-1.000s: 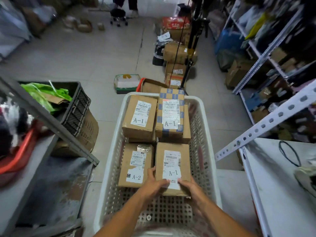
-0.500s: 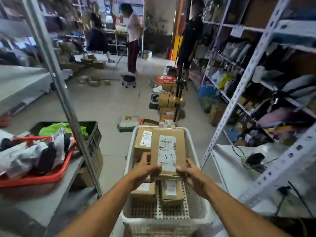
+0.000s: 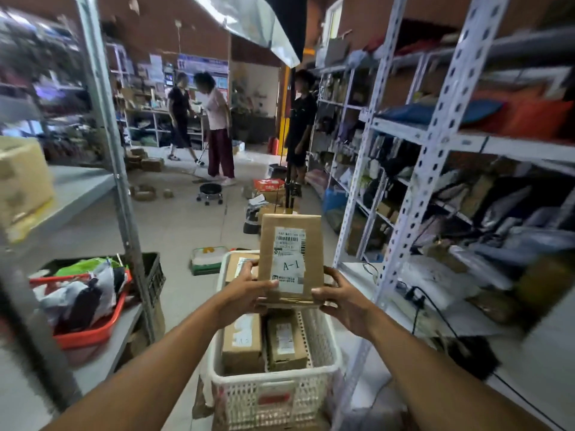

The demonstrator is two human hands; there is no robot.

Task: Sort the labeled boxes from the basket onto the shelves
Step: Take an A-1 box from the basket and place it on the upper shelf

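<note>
A brown cardboard box labelled A-1 is held upright above the white plastic basket. My left hand grips its lower left edge and my right hand grips its lower right edge. Down in the basket lie more brown labelled boxes: one at the left, one beside it, and another at the far end, partly hidden by the raised box. Metal shelving stands on the right and on the left.
A red tray of bags sits on the left shelf, a black crate behind it. Three people stand down the aisle with a rolling stool, a tripod and boxes on the floor. A black cable lies on the right shelf.
Both hands have lifted the A-1 box out of the basket and raised it higher. The view has tilted up from the basket to the aisle.
</note>
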